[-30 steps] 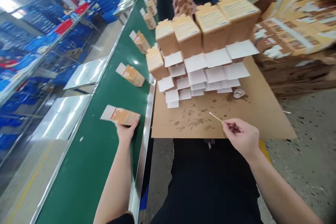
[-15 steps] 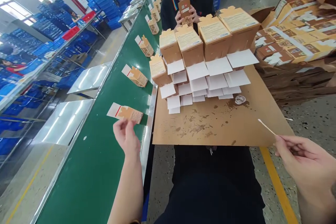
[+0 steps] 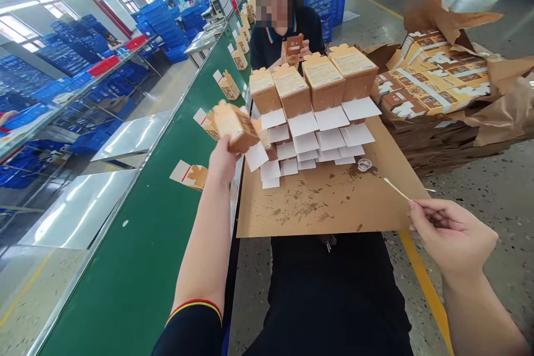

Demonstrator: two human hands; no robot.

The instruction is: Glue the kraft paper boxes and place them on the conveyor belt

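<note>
My left hand (image 3: 223, 161) is closed around the lower side of a small tan paper carton (image 3: 236, 125), tilted at the left end of the stack, its white flap hanging down. Behind it the stacked cartons (image 3: 323, 83) lie in tiers, white flaps pointing toward me. Out to the right, my right hand (image 3: 453, 228) pinches a cotton swab (image 3: 395, 188) between thumb and fingers, above the cardboard sheet's right edge. A small clear cup (image 3: 364, 165) rests on the brown-stained cardboard sheet (image 3: 258, 222).
Along my left runs a green conveyor belt (image 3: 125, 278) with a row of open cartons, the nearest carton (image 3: 197, 176) beside my forearm. Across the stack a co-worker (image 3: 287, 28) holds a brown box. At right stands a paper-wrapped pile of flattened cartons (image 3: 434, 78).
My left hand has gone from over the nearest belt carton up to the stack's left end and taken hold of a carton. My right hand still holds the swab. The view has shifted.
</note>
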